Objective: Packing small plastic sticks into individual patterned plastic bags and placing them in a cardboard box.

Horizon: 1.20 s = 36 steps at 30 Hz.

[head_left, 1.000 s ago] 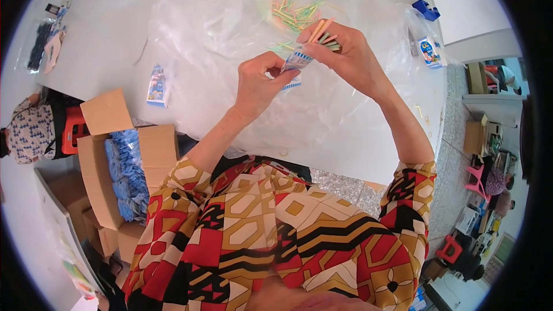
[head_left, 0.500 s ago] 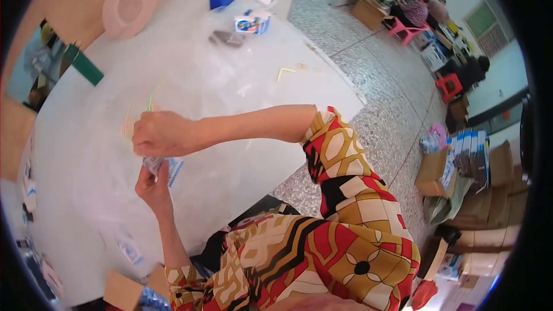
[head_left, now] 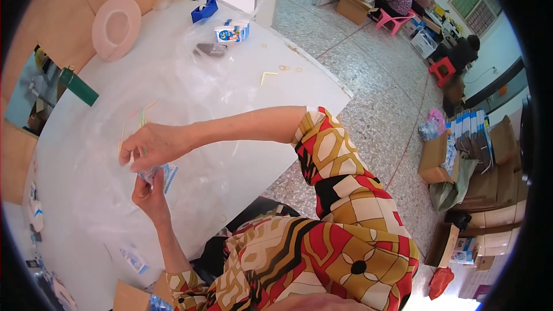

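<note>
Thumb and fingers of my left hand (head_left: 151, 200) pinch a small clear plastic packet (head_left: 170, 177) with blue print, its printed part sticking out to the right. Just above it, my right hand (head_left: 160, 143) reaches across from the right, fingers curved and apart, thumb close to the packet's top. I cannot tell whether the thumb touches it. Several thin yellow, green and orange strips (head_left: 143, 117) lie or stand beyond the right hand, partly hidden by it. Clear plastic sheeting spreads over the white table (head_left: 253, 155) around both hands.
At the back are a pink hat (head_left: 117, 27), a green bottle (head_left: 79, 86), a blue tape dispenser (head_left: 204, 11) and a white-blue box (head_left: 231, 33). A bent yellow strip (head_left: 266, 76) and rubber bands (head_left: 284, 68) lie right. An open carton (head_left: 131, 296) is near; people sit far right.
My right hand has gone from a closed fist over the packet to loosened, parted fingers. The whole view has shifted slightly. My left hand keeps its pinch.
</note>
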Available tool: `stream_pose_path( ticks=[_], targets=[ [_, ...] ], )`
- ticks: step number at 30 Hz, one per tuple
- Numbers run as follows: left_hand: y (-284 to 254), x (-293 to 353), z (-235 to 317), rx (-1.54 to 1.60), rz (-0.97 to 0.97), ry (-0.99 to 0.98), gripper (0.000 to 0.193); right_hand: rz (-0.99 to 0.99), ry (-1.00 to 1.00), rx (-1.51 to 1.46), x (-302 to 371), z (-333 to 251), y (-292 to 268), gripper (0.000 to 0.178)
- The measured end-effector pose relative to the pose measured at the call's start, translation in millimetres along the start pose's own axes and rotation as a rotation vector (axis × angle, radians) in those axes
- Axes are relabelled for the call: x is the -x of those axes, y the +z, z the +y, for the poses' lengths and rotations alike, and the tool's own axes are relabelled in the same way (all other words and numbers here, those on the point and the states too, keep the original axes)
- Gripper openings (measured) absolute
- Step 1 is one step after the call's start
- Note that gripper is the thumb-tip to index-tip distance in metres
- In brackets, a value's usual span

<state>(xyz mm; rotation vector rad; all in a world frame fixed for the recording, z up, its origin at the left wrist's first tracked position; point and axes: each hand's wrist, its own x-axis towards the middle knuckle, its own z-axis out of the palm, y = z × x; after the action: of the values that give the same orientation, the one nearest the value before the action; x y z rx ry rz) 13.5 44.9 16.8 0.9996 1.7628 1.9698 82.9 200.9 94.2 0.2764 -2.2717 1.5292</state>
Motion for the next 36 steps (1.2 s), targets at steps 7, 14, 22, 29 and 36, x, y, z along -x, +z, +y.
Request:
stream_pose_path(
  ticks=[7,14,22,29,36],
  targets=[
    [-15,2,-10,-0.17,0.088,0.003,0.011,-0.079,-0.101,0.037,-10,23,3,0.027],
    [-38,27,-16,-0.068,0.238,-0.064,0.011,0.042,0.083,0.279,-25,55,-20,0.024],
    [-62,58,6,-0.072,0.312,-0.056,0.007,-0.263,0.072,0.819,-39,127,-20,0.027],
    [-53,63,16,-0.019,0.319,-0.028,0.007,-0.47,-0.016,1.104,-53,139,-32,0.019],
    [-50,61,14,-0.014,0.308,-0.072,0.008,-0.544,-0.092,1.161,-57,148,-23,0.014]
  ],
)
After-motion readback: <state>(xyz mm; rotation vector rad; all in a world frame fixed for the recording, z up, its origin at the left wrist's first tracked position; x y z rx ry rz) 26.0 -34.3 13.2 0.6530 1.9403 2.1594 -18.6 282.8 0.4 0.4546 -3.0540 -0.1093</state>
